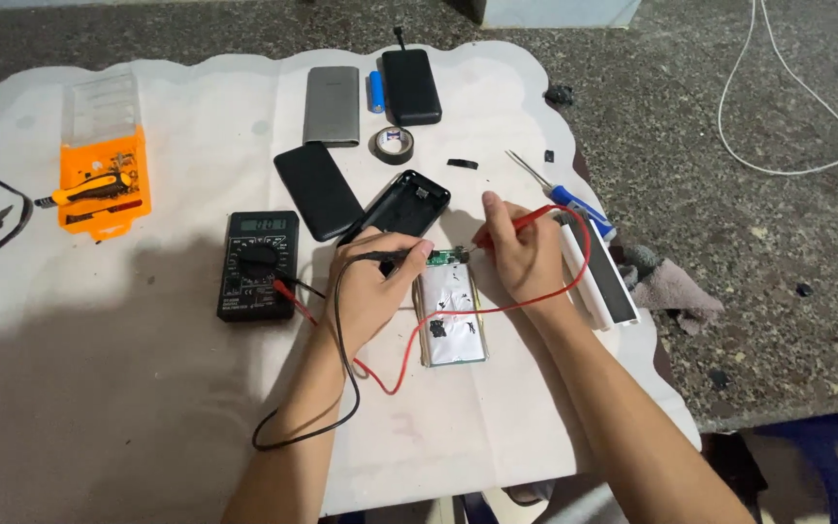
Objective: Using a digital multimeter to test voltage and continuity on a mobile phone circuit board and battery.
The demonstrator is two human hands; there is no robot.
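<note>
Both hands clenched: left hand (370, 286) pinches black probe (395, 256), right hand (524, 254) red probe (526, 221), tips on circuit board (448, 256).

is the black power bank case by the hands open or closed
Open: the black case lies as an empty shell, hollow side up, while its silver battery pack and green circuit board lie outside it.

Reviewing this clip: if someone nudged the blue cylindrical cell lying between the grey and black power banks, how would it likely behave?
The blue cylindrical cell is round and lies on its side, so it would probably roll sideways. The grey power bank and black power bank flank it closely, so they would likely stop it. It looks rigid, not floppy.
</note>
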